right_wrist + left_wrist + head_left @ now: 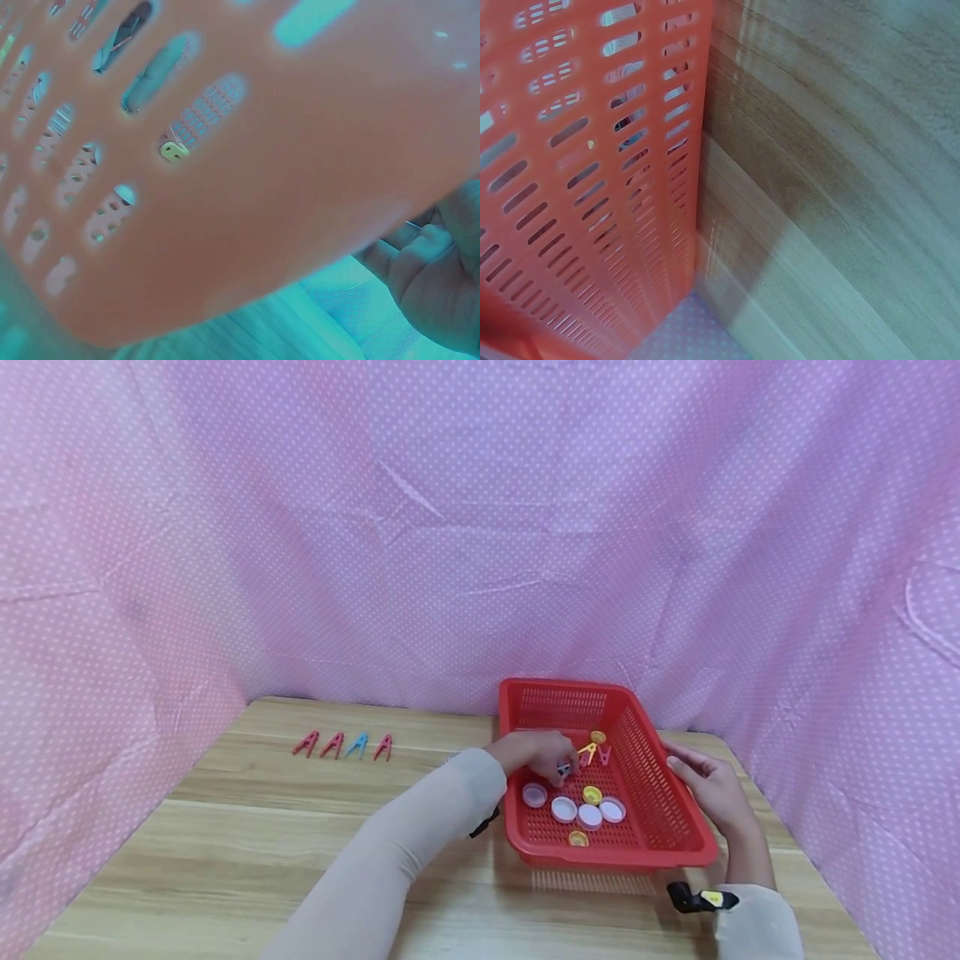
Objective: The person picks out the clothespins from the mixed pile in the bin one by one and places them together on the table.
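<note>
A red plastic basket (652,785) with slotted walls stands on the table. My left hand (551,758) reaches down inside it, fingers curled round a small blue-grey clip (563,769) that they mostly hide. Near that hand lie a yellow clothespin (588,751) and pink clothespins (604,755). Several white bottle caps (564,810) and yellow caps (592,795) are spread over the basket floor. At the basket's right side, my right hand (712,789) grips the rim; its fingers (424,262) also show past the wall's edge in the right wrist view.
To the left on the wooden table (300,827), red clothespins (306,743) and a blue clothespin (357,745) lie in a row. A pink dotted cloth (450,527) hangs behind and at both sides of the table.
</note>
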A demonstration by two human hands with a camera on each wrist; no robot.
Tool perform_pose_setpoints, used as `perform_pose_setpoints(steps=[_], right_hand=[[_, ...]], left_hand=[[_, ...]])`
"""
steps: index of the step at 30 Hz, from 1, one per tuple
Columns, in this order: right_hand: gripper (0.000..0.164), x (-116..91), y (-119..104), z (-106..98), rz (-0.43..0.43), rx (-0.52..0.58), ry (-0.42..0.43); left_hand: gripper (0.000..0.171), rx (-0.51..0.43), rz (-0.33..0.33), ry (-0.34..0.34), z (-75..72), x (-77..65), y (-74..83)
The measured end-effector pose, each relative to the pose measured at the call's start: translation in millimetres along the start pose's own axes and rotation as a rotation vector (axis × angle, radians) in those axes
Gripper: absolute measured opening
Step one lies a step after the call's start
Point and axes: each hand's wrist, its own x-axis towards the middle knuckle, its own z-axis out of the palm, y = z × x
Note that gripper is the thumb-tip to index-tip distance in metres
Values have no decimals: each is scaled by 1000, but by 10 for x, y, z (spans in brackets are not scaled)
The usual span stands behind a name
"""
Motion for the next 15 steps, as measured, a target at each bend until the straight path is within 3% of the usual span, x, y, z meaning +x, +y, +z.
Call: perform_pose_setpoints(steps=[15], right_hand=[[59, -14, -33, 7, 13, -3, 3]], left_hand=[[47, -17, -49, 16, 7, 39, 8]])
